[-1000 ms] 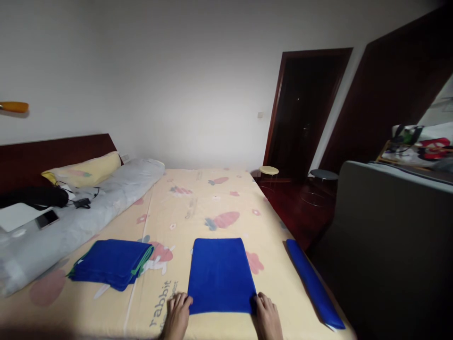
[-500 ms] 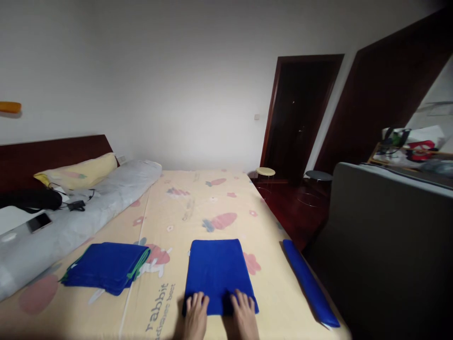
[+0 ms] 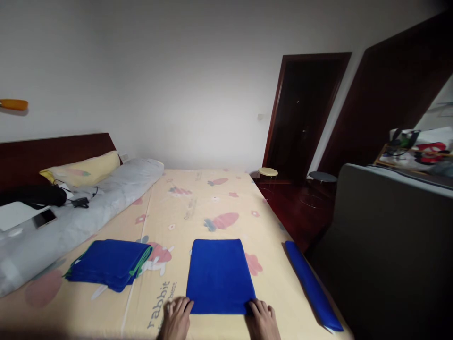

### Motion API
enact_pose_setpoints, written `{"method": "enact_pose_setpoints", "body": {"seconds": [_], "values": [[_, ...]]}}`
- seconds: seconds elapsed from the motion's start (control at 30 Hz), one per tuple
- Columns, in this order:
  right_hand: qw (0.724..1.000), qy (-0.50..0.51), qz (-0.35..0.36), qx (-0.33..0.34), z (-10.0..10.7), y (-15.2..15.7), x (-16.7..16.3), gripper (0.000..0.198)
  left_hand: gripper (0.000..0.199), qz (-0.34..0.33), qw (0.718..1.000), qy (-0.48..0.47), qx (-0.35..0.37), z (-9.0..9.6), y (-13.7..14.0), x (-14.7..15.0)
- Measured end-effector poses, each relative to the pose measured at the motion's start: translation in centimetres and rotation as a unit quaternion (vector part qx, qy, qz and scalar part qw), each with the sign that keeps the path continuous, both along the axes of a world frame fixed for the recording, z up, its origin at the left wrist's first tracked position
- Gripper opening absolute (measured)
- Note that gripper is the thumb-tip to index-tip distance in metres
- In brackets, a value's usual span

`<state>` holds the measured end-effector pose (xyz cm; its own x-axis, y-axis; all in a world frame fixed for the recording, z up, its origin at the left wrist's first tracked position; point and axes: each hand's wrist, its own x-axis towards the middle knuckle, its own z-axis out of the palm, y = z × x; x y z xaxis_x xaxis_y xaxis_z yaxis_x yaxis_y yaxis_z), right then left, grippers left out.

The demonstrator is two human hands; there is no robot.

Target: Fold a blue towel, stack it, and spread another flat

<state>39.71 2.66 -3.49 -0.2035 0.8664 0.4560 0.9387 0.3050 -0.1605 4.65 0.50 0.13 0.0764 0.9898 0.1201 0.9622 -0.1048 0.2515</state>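
Observation:
A folded blue towel (image 3: 218, 276) lies flat on the yellow patterned bed sheet (image 3: 198, 208) in front of me. My left hand (image 3: 177, 317) rests at the towel's near left corner, fingers spread on the sheet and touching the edge. My right hand (image 3: 262, 318) rests at the near right corner in the same way. Neither hand holds anything. To the left sits a stack of folded blue towels (image 3: 108, 264) with green trim. A rolled blue towel (image 3: 312, 284) lies along the bed's right edge.
A grey rolled quilt (image 3: 74, 222) and yellow pillow (image 3: 83, 171) lie at the bed's left, with a phone (image 3: 44, 218) and cables on them. A grey cabinet (image 3: 392, 245) stands to the right. Two small stools (image 3: 268, 172) stand near the dark doorway (image 3: 304, 113).
My hands were at the towel's near corners, moved inward onto the towel half a second ago, and have now slid back outward to the corners. The towel stays flat.

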Motion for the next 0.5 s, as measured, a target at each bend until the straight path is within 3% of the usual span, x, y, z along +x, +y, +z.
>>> {"method": "enact_pose_setpoints", "body": {"seconds": [0.1,0.27,0.4,0.5], "values": [[0.997,0.041,-0.022,-0.056,2.2,0.1,-0.7,0.026,0.05,-0.014,1.0,-0.013,0.016,1.6,0.1,0.3],[0.976,0.102,0.031,-0.19,5.2,-0.5,-0.4,0.019,0.036,-0.051,0.995,-0.081,0.001,3.7,-0.1,-0.4],[0.961,0.154,-0.005,-0.229,5.3,-0.8,0.5,0.027,0.033,0.0,0.985,-0.167,-0.038,3.9,0.0,-1.2],[0.962,0.183,-0.037,-0.2,4.1,-0.4,0.6,0.033,0.039,0.05,0.987,-0.146,-0.034,3.4,0.2,-1.0]]}}
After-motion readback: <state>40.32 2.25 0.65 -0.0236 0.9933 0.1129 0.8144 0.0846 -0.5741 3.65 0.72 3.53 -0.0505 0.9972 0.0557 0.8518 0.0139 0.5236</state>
